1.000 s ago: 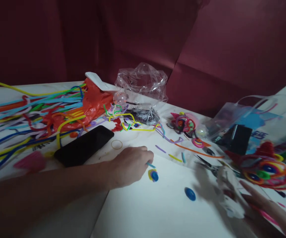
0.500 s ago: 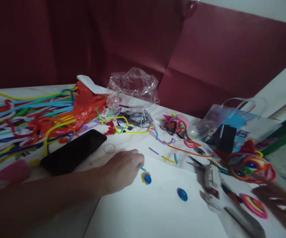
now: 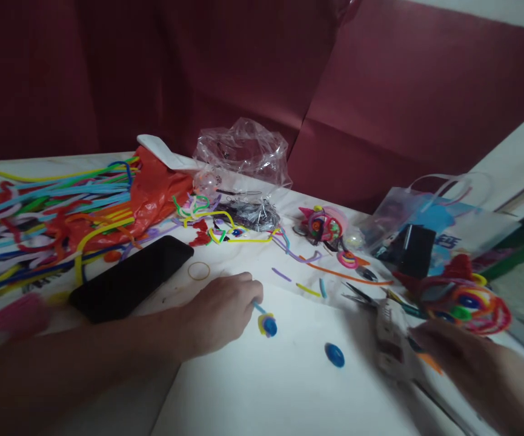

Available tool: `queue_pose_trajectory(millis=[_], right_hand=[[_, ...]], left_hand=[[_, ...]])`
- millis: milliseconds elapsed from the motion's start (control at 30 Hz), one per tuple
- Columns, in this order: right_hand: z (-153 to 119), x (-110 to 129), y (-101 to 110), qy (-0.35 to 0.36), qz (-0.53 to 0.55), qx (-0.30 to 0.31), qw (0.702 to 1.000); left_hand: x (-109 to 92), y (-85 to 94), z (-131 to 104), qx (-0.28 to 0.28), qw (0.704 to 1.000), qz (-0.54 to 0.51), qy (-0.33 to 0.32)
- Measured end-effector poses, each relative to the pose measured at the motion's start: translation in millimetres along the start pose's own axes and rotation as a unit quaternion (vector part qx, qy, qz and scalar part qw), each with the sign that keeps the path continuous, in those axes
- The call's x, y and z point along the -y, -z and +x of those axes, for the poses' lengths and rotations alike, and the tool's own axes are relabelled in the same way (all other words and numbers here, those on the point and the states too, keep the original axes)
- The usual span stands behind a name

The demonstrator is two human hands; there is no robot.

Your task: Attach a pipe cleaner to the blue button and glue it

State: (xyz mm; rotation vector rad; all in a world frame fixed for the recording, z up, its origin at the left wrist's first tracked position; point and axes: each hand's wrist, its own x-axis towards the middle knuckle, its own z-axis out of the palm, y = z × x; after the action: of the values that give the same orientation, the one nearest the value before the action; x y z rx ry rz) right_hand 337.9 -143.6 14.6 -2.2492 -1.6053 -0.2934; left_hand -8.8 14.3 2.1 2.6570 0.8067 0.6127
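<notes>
My left hand (image 3: 225,309) is closed around a short light-blue pipe-cleaner stem (image 3: 258,307). At the stem's end sits a small coiled piece (image 3: 268,326) in blue and yellow, just over the white paper (image 3: 262,387). To its right, a blue coiled disc (image 3: 335,355) lies apart on the paper. My right hand (image 3: 475,357), smeared by motion, is at the white hot glue gun (image 3: 391,342), fingertips beside its body. Whether the fingers grip it cannot be made out. Pliers (image 3: 359,295) lie by the gun's front end.
Pipe cleaners (image 3: 53,206) spread from a red plastic bag (image 3: 157,194) at left, behind a black phone (image 3: 132,278). Short cut pieces (image 3: 308,289) lie past the paper. Colourful coiled figures (image 3: 466,303) and a clear bag (image 3: 443,224) stand at right.
My right hand has moved left and in from the right edge to the glue gun, covering the pink coiled disc there. My left hand has stayed nearly still with the stem.
</notes>
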Motion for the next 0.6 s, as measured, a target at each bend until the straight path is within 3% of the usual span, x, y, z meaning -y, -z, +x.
queue_pose_trajectory(millis=[67,133,200,333,400,433,533,600], right_hand=[[-10.3,51.5,-5.1,0.054,0.076,0.123,0.988],[-14.3,95.6,-5.8,0.059,0.182,0.147,0.97],[-12.6,130.4,-5.1,0.06,0.296,0.191,0.934],[-1.8,177.1,-13.1,-0.027,0.476,0.244,0.845],[2.7,189.8,-22.0,-0.028,0.516,0.265,0.814],[4.9,192.8,-26.5,-0.012,0.512,0.276,0.813],[17.0,183.8,-33.5,0.046,0.439,0.287,0.85],[35.0,160.7,-29.5,0.06,0.385,0.257,0.884]], left_hand=[[-0.8,-0.3,-0.1,-0.007,1.0,-0.004,0.004],[-2.5,-0.4,-0.7,-0.02,1.0,-0.008,0.001],[-4.9,0.0,-1.9,-0.037,0.999,-0.015,-0.011],[-11.6,3.1,-5.4,-0.08,0.995,-0.024,-0.057],[-14.7,4.9,-7.1,-0.101,0.991,-0.017,-0.087],[-15.7,5.5,-7.8,-0.108,0.989,-0.013,-0.097],[-16.7,6.6,-8.9,-0.109,0.988,-0.013,-0.104],[-16.4,6.8,-9.1,-0.101,0.99,-0.017,-0.1]])
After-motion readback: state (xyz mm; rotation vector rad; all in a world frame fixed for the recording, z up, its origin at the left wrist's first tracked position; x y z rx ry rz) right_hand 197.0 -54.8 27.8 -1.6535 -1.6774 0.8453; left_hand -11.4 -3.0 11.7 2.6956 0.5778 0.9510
